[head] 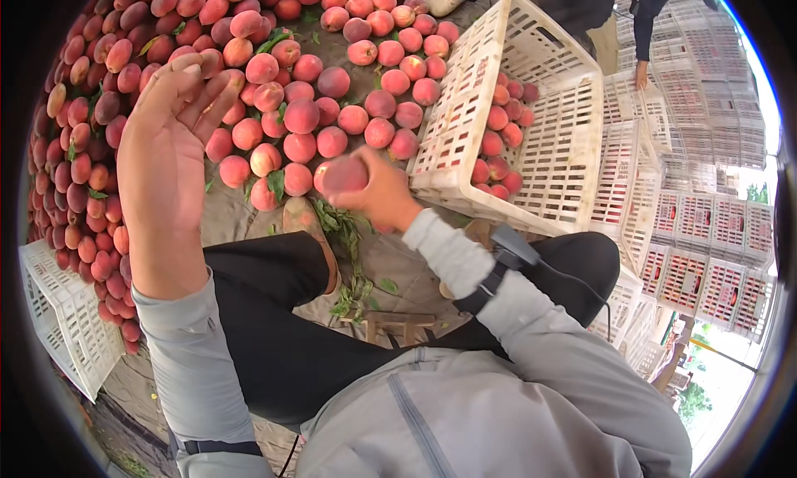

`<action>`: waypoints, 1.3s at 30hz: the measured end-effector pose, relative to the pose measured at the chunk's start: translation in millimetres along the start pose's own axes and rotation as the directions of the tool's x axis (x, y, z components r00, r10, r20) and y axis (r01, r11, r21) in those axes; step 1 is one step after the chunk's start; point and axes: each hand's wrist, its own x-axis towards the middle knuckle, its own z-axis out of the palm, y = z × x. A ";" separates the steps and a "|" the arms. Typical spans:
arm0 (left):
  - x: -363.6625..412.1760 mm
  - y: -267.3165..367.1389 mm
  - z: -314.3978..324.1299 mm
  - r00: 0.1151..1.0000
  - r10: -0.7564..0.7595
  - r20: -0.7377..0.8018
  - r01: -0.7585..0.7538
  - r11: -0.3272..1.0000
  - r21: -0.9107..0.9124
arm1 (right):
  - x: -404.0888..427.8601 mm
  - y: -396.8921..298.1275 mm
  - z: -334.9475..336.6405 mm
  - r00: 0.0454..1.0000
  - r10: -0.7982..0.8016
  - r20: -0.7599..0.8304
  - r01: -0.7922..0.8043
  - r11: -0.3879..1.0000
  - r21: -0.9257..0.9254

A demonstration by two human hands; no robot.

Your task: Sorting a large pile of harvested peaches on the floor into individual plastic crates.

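Note:
My right hand (386, 192) holds a dark red peach (346, 174), with the thumb over its top edge. Slightly blurred, this hand is over the near side of the loose peaches (300, 116), left of a white slatted plastic crate (462, 114). Inside that crate, several peaches (498, 118) lie along its left side. My left hand (171, 123) is raised in front of the large peach heap (124, 48), palm turned inward and fingers slightly bent. I see nothing in its grasp, though its fingertips overlap peaches behind them.
White crates (691, 123) are stacked along the right, some holding fruit. Another crate (68, 310) stands at far left. Wilted leaves (348, 248) lie by my shoe (305, 229), near a small wooden stool (398, 322). Another person's hand (641, 74) touches a crate at upper right.

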 end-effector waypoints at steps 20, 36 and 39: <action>-52.2 -81.5 81.0 0.847 -0.447 0.288 0.344 0.874 0.344 | -66.6 -85.1 -71.8 0.852 -0.467 -0.236 0.500 0.859 0.104; -15.3 -51.2 64.7 0.967 -0.252 0.030 0.254 0.963 -0.094 | 2.3 152.6 9.7 0.967 -0.032 0.254 0.254 0.239 -0.937; -13.2 -51.9 70.6 0.973 -0.230 0.014 0.230 0.971 -0.062 | 15.8 129.5 12.0 0.998 -0.025 0.057 0.060 0.614 -0.787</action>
